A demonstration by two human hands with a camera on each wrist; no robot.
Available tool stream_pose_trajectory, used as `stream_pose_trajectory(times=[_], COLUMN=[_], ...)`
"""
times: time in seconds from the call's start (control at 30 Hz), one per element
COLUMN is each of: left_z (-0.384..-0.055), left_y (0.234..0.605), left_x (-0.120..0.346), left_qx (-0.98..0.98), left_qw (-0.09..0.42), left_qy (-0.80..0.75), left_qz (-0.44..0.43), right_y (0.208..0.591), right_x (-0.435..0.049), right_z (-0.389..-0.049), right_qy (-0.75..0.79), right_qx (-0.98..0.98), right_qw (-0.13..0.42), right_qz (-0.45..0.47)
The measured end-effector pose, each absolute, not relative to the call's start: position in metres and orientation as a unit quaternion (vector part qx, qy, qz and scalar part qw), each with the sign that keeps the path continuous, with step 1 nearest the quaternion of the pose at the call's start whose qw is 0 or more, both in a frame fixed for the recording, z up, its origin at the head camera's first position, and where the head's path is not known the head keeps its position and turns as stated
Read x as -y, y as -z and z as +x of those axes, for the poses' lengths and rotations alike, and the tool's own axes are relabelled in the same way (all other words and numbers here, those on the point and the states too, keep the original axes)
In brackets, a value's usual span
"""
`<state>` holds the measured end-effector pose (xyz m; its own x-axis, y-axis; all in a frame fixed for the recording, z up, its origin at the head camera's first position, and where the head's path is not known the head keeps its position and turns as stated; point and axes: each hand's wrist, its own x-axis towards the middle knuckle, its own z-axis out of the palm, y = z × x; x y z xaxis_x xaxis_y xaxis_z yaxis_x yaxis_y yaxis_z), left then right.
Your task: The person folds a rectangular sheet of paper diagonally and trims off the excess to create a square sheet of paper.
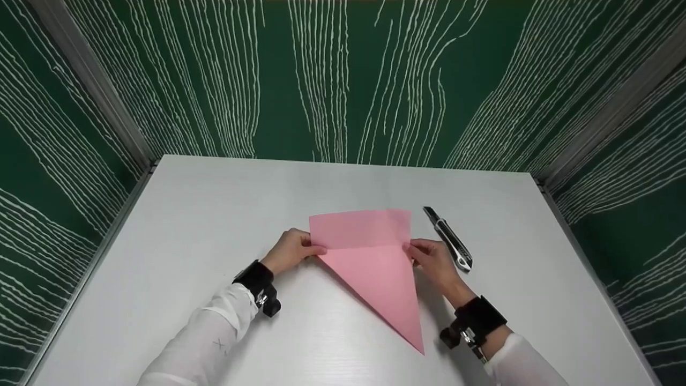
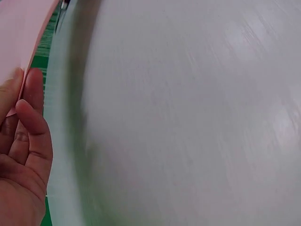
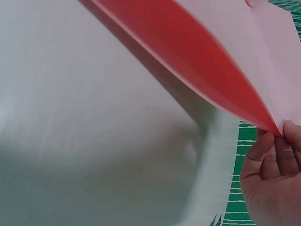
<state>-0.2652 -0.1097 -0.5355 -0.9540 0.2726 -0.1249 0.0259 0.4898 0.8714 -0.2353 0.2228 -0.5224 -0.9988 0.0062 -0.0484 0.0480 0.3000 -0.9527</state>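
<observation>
A folded sheet of pink paper point(image 1: 375, 268) is held up between both hands over the white table. Its lower part is a triangle pointing toward the person, with a flat strip along the top. My left hand point(image 1: 292, 250) pinches the paper's left edge at the fold line, thumb on top. On the opposite edge, my right hand point(image 1: 433, 261) pinches it between thumb and fingers. In the right wrist view the layers of the paper point(image 3: 188, 52) gape apart along one side, showing a deeper red inside. That view also has the right hand point(image 3: 275, 174) gripping the corner.
A utility knife point(image 1: 449, 238) with a black and silver body lies just right of the paper, beside the right hand. The white table point(image 1: 214, 203) ends at a green wall with white streaks point(image 1: 278, 107). Metal posts point(image 1: 96, 69) stand at the corners.
</observation>
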Motion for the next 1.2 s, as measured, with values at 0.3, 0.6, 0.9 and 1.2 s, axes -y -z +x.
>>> stream_pose_trajectory(times=[0.3, 0.6, 0.9, 1.2], left_z=[-0.267, -0.267, -0.263, -0.256], left_y=[0.537, 0.537, 0.536, 0.547], left_x=[0.115, 0.122, 0.116, 0.109], left_qx=[-0.800, -0.770, -0.781, -0.887], left_qw=[0.159, 0.144, 0.136, 0.038], left_qy=[-0.567, -0.593, -0.590, -0.403], left_qz=[0.114, 0.189, 0.153, 0.223], right_y=[0.524, 0.525, 0.528, 0.540], right_x=[-0.230, -0.237, -0.237, -0.232], right_z=[-0.237, -0.236, -0.236, -0.237], right_qy=[0.644, 0.674, 0.656, 0.587], right_qx=[-0.764, -0.738, -0.754, -0.809], right_qw=[0.026, 0.040, 0.030, -0.001], right_qz=[0.025, 0.007, 0.007, -0.008])
